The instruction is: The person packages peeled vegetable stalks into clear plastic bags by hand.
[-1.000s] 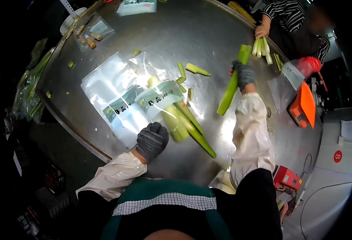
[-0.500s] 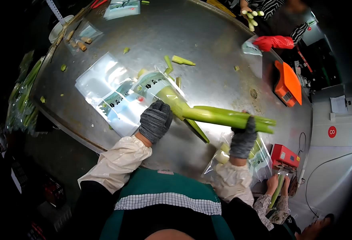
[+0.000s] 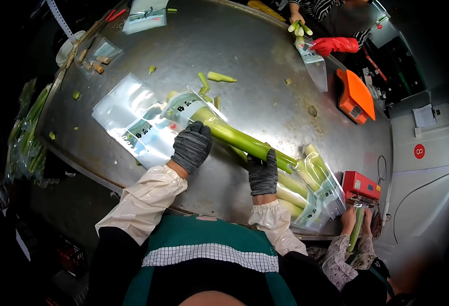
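My left hand (image 3: 191, 148), in a grey glove, is closed on the edge of a clear printed bag (image 3: 183, 106). A long green stalk (image 3: 239, 138) lies with one end in the bag's mouth. Around the stalk's other part my right hand (image 3: 263, 171), also gloved, has its fingers wrapped. Beneath it another green stalk shows in part. A stack of flat clear bags (image 3: 127, 109) lies to the left. Filled bags of pale stalks (image 3: 313, 191) lie to the right of my right hand.
Cut green pieces (image 3: 221, 77) lie mid-table. An orange scale (image 3: 356, 97) and a red sealing machine (image 3: 361, 185) stand on the right. A co-worker with a red glove (image 3: 335, 46) holds stalks and a bag; another person's hands (image 3: 348, 220) hold a bagged stalk by the machine.
My right hand has brought the stalk leftward and its end has gone into the bag. The co-worker's stalks and bag have come together. The view has shifted right.
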`<action>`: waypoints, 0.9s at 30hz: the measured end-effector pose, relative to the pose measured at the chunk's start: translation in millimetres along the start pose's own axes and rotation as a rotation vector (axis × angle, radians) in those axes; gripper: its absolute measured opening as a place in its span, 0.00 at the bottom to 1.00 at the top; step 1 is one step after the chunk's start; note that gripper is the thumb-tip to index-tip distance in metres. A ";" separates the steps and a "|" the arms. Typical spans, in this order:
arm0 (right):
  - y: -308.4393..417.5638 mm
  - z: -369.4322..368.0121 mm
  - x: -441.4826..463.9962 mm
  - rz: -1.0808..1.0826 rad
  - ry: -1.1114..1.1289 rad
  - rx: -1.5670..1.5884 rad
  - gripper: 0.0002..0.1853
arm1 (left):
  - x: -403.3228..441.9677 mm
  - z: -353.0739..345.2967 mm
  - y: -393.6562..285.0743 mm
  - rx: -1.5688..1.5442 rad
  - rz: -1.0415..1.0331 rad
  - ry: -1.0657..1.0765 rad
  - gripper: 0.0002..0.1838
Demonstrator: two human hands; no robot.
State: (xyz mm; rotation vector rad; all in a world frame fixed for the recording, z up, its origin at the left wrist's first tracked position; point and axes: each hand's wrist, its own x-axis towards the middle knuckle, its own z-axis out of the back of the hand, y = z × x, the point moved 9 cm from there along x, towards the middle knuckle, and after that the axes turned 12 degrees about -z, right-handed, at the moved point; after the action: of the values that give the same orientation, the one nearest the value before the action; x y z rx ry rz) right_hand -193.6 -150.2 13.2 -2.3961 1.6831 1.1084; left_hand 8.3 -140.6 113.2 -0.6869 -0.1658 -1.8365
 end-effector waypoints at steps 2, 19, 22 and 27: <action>-9.7 -15.2 -0.4 -0.020 0.101 -0.028 0.19 | 0.7 -2.8 -0.6 0.017 -0.016 0.034 0.05; -66.1 -18.0 -57.3 -0.482 -0.034 -1.222 0.17 | -69.8 -16.5 7.9 0.033 -0.018 0.186 0.05; -8.0 -35.7 -60.2 0.518 -0.209 -2.075 0.20 | -72.9 -17.7 8.6 -0.008 0.007 0.191 0.05; -23.4 5.4 -23.5 -0.048 -0.380 -2.478 0.15 | -69.3 -16.9 7.6 -0.047 0.032 0.174 0.07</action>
State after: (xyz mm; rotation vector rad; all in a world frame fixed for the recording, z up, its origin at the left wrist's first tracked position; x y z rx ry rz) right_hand -181.2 -119.0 13.3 0.4632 0.4108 -1.6588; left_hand 23.9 -93.9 61.0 -0.5554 0.0029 -1.8639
